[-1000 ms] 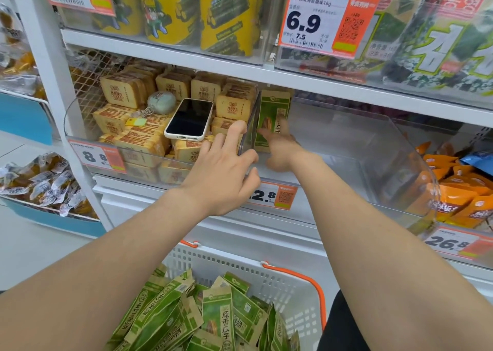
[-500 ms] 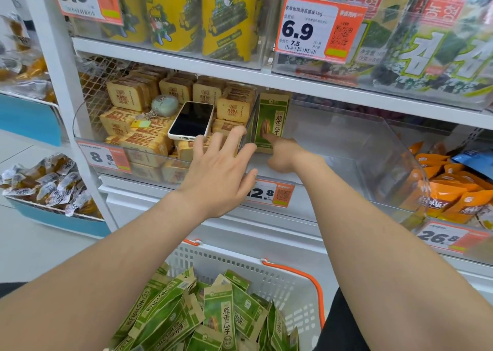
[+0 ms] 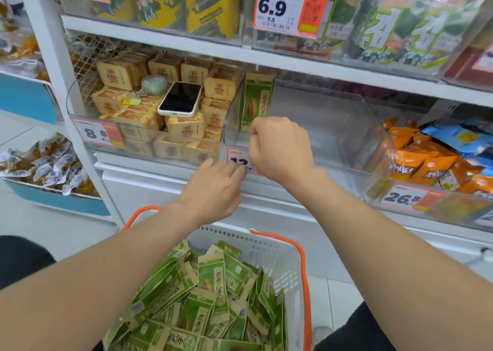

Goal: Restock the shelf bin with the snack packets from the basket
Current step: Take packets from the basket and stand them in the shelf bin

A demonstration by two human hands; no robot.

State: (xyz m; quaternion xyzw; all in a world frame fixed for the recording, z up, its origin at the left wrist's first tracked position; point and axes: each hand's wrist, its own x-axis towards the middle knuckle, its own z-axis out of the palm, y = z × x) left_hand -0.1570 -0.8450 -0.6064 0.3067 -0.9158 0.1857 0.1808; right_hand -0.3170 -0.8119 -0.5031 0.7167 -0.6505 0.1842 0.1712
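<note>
Shelf: your white shelf (image 3: 160, 39) carries clear bins side by side, with price tags on their fronts. Pale floor (image 3: 61, 230) lies below.
Bin: your bin (image 3: 373, 137) sits mid-shelf, between tan packs (image 3: 186, 126) on its left and orange bags (image 3: 416, 161) on its right.
Packet: one green packet (image 3: 257, 100) stands upright in the bin's rear left corner, against the left wall.
Basket: the white basket (image 3: 272, 246), orange-handled, sits below the shelf, heaped with green packets (image 3: 213, 297).
Phone: a phone (image 3: 181, 99) lies face up on the tan packs.
Left hand: your left hand (image 3: 213, 188) hangs just under the bin's front left corner, fingers slack, carrying nothing.
Right hand: your right hand (image 3: 280, 148) is at the bin's front edge with its fingers curled in. Whether they grip the edge cannot be told.
Change: your right hand has drawn back from the packet to the front edge. Your left hand has dropped off the bin's left wall. The packet has stayed put.
</note>
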